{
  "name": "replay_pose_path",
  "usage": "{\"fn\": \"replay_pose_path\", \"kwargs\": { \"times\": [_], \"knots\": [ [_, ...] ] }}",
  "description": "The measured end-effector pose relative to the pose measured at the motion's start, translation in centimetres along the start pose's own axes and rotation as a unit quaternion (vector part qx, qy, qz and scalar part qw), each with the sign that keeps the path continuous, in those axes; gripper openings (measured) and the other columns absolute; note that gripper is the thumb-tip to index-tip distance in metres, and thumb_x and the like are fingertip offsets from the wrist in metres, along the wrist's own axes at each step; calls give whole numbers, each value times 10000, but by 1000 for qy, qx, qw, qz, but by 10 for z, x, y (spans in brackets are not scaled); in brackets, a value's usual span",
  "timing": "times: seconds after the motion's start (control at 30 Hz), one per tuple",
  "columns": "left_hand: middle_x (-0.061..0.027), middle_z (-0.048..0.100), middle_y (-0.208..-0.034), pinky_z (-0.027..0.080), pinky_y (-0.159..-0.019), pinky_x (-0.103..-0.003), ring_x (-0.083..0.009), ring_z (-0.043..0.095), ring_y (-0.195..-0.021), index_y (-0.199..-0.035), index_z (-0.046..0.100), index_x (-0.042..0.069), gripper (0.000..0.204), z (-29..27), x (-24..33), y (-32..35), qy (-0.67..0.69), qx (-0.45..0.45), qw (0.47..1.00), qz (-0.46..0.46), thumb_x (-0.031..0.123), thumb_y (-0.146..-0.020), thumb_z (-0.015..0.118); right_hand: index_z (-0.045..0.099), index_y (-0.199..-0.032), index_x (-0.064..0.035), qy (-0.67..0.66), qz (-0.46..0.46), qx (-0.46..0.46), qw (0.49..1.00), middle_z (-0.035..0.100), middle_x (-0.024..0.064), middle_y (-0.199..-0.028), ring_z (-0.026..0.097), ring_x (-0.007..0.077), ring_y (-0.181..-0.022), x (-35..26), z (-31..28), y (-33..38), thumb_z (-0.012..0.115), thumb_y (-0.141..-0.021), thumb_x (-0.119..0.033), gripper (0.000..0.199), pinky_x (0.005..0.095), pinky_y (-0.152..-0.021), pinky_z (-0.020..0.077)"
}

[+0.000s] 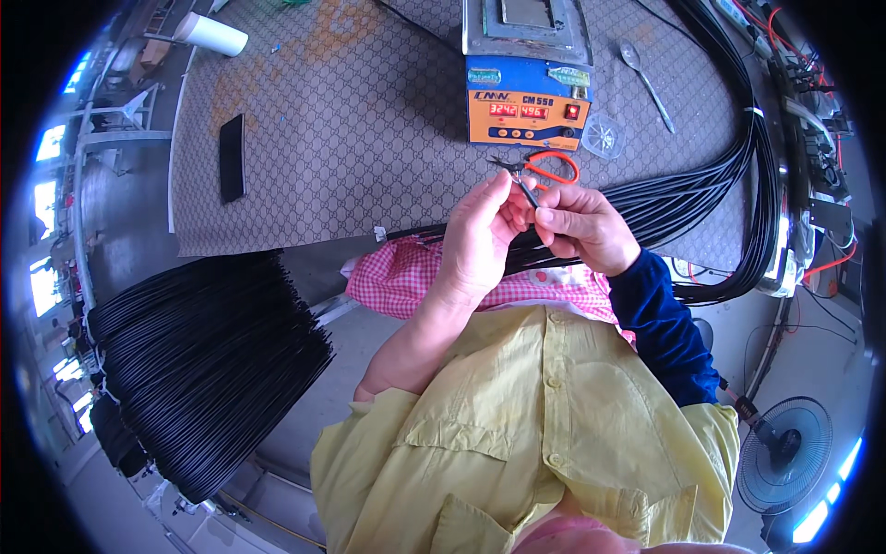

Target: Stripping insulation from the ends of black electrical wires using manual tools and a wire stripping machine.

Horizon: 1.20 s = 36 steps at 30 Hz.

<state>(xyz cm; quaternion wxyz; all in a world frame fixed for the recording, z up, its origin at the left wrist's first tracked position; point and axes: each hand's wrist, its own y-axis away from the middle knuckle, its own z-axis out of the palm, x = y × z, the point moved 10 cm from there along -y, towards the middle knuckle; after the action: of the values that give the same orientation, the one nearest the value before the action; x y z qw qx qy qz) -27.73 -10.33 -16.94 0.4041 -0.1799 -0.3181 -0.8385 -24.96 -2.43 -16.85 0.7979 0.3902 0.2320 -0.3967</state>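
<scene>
Just over my lap, above the pink checked cloth [406, 277], my left hand [480, 235] and right hand [583, 226] meet, both pinched shut on the end of one thin black cable [528, 194]; the fingertips nearly touch. A thick bundle of black cables [701, 198] runs from beside my right hand and curves along the bench's right edge. Another bundle [203, 360] hangs off to my left. Just beyond my hands lie orange-handled scissors [552, 166], then the blue and orange machine [526, 92]. The bench [351, 138] is bare on the left, save a black slab [232, 157].
</scene>
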Motion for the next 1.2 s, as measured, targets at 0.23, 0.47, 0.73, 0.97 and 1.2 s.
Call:
{"fn": "replay_pose_path", "kwargs": {
  "times": [0.23,0.47,0.73,0.97,1.2],
  "knots": [
    [-58,569,-785,421,-699,-294,-135,516,-698,-884,559,9,301,17,1,-1,52,-64,996,-16,286,-904,442,571,-857,-36,-43,14,-33,998,542,31,-697,439,65,-514,0,5,-1,555,-857,-160,125,190,-439,318],
    [-39,539,-791,423,-673,-278,-123,485,-689,-892,542,40,294,4,6,-1,5,-3,1000,27,317,-906,447,575,-831,-32,15,-45,46,998,570,30,-701,480,66,-536,-9,-11,-4,587,-837,-149,117,191,-461,361],
    [-34,548,-803,425,-658,-264,-116,489,-686,-894,535,57,178,1,7,-2,-5,-2,999,44,230,-890,492,572,-820,-34,48,-60,63,995,566,20,-677,470,62,-522,-12,-9,-3,604,-824,-145,115,194,-458,359],
    [-38,560,-801,430,-662,-257,-114,498,-693,-905,548,46,157,2,8,-1,-3,-3,999,50,192,-886,492,569,-829,-47,-28,-29,40,998,569,33,-675,472,75,-514,-5,-8,-3,599,-828,-152,110,193,-449,350],
    [-42,567,-807,436,-661,-249,-112,511,-698,-929,549,32,161,1,8,-2,-5,-4,998,55,177,-883,495,571,-837,-47,-73,-2,24,997,562,39,-672,461,80,-507,-1,-6,-3,583,-838,-156,110,189,-437,341]
  ]
}}
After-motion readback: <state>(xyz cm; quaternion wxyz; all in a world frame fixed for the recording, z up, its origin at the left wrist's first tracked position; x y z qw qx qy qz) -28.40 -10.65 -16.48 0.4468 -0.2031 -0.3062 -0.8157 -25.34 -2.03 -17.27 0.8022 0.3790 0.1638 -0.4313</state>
